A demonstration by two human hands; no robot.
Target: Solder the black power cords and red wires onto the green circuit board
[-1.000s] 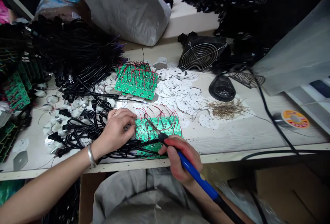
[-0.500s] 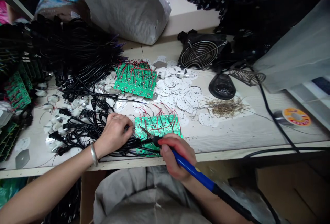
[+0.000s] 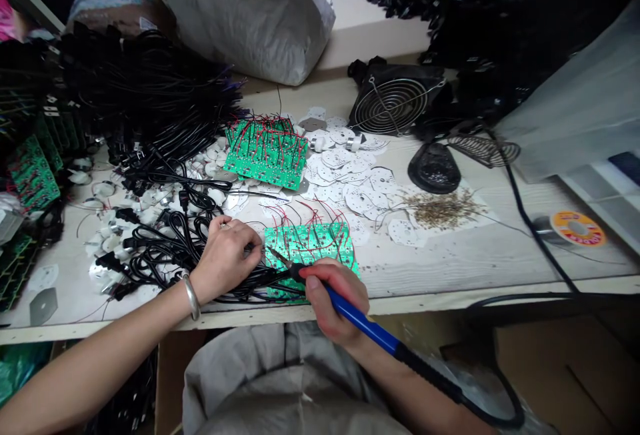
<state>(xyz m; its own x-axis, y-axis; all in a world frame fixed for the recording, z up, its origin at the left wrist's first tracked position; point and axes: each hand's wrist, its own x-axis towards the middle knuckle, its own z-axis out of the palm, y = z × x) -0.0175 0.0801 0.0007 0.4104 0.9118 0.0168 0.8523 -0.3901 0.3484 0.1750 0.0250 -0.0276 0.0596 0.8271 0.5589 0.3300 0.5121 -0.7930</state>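
Observation:
My right hand (image 3: 334, 301) is closed round a blue-handled soldering iron (image 3: 360, 320), whose tip rests at the left edge of a green circuit board (image 3: 313, 248) with red wires, near the bench's front edge. My left hand (image 3: 227, 256) sits just left of that board with its fingers pinched on a thin black wire (image 3: 250, 281), right at the iron's tip. A silver bangle is on my left wrist. A second green board (image 3: 266, 153) with red wires lies further back.
Black power cords (image 3: 150, 108) are heaped at the left, with green boards (image 3: 30, 175) stacked at the far left. White round discs (image 3: 350, 181) are scattered mid-bench. A fan (image 3: 393, 98), an iron stand (image 3: 434, 167), a solder spool (image 3: 577, 228) and a grey bag (image 3: 250, 15) surround them.
The iron's tip has shifted left across the near board toward my left fingers. Another person's hand at the far back has gone out of view.

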